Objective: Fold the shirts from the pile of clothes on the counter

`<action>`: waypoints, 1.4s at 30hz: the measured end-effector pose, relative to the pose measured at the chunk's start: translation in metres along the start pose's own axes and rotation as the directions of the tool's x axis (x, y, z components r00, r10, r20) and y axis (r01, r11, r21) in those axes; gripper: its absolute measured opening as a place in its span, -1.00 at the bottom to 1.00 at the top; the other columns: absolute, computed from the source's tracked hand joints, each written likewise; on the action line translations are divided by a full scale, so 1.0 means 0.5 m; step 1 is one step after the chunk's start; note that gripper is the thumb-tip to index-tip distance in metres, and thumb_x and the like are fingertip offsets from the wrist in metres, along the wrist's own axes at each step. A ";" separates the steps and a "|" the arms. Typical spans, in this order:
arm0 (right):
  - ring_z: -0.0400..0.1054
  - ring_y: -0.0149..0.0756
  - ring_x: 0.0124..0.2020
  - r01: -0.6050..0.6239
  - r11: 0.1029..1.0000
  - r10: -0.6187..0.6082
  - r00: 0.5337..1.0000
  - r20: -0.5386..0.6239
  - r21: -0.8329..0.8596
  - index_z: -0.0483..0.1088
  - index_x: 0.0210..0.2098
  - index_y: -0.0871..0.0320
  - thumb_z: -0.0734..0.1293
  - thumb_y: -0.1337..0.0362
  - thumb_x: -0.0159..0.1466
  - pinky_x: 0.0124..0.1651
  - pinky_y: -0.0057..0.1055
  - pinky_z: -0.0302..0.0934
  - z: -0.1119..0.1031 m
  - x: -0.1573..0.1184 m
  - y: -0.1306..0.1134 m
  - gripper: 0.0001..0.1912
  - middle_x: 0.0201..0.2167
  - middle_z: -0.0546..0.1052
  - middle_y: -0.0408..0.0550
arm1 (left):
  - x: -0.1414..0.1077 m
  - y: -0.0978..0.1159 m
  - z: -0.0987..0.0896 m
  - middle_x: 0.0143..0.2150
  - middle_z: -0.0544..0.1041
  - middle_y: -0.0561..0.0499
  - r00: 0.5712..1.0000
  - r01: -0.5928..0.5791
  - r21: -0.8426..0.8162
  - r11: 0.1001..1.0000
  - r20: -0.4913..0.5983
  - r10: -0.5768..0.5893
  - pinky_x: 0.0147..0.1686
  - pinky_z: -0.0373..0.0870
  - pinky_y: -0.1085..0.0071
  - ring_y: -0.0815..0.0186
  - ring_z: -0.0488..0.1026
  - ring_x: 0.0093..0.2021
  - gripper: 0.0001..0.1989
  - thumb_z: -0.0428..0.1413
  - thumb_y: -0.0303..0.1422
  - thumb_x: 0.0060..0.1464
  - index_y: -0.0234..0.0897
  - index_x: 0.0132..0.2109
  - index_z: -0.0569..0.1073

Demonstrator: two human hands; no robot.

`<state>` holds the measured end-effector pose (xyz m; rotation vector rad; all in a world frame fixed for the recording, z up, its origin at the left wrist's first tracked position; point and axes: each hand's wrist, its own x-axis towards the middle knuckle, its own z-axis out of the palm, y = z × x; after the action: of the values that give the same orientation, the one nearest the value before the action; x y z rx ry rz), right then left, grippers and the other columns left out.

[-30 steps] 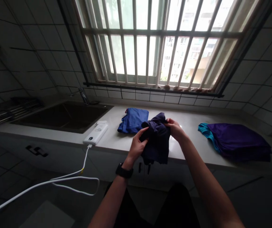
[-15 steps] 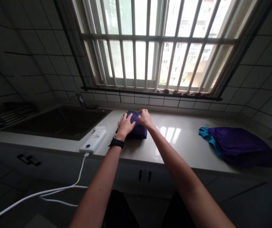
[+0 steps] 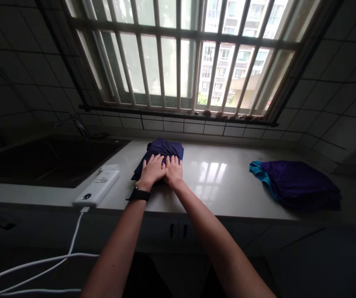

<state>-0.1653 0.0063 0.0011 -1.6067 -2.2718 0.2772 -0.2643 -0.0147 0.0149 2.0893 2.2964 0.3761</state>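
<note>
Tiled walls (image 3: 336, 82) and a barred window (image 3: 178, 54) rise behind a pale stone bench (image 3: 227, 198), with a dark sink (image 3: 50, 163) at left and a white power bank (image 3: 96, 188) near the front edge. Between that power bank and a purple-and-teal cloth pile (image 3: 296, 182) lies a folded navy garment (image 3: 162, 147), left of the bench's centre. The left hand (image 3: 151, 171) and right hand (image 3: 173, 171) rest flat on it side by side, fingers pointing away; neither grip is closed, and both palms press down without pinching any cloth. Soft, light and limp, it would likely slump from one corner, so the folded edges look the best hold. Its long axis seems to run roughly along the bench, slightly skewed, though the hands hide its middle.
</note>
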 end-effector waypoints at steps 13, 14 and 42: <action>-0.14 -0.11 0.57 -0.008 0.998 0.006 0.999 0.038 0.069 0.06 0.51 0.25 0.01 0.11 0.55 0.54 0.08 -0.24 -0.007 0.012 0.003 -0.37 0.56 0.03 0.16 | 0.029 -0.047 0.076 0.59 0.05 -0.11 0.996 -0.028 -0.106 0.994 -0.084 0.019 0.49 0.00 -0.12 0.02 -0.11 0.60 -0.41 -0.20 -0.35 0.39 -0.26 0.49 0.25; -0.14 -0.11 0.57 -0.005 0.997 0.002 0.999 0.043 0.071 0.06 0.52 0.23 0.01 0.10 0.56 0.54 0.10 -0.23 -0.009 0.008 0.004 -0.38 0.56 0.03 0.15 | 0.028 -0.046 0.076 0.60 0.04 -0.11 0.996 -0.026 -0.107 0.994 -0.084 0.017 0.49 -0.01 -0.11 0.03 -0.12 0.60 -0.41 -0.20 -0.33 0.40 -0.26 0.49 0.24; 0.05 -0.06 0.52 0.207 0.976 -0.214 0.967 0.137 0.068 0.39 0.32 0.05 0.18 0.15 0.51 0.43 0.05 0.15 -0.079 -0.085 0.055 -0.55 0.47 0.28 0.01 | -0.062 0.004 0.091 0.54 0.17 -0.26 0.963 -0.020 -0.087 0.996 -0.269 -0.005 0.45 0.05 -0.16 -0.12 0.03 0.55 -0.37 -0.24 -0.29 0.37 -0.38 0.45 0.31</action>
<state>-0.1134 -0.0260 0.0210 -1.3436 -2.4966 0.4069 -0.2512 -0.0373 -0.0333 2.1201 2.3574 0.7933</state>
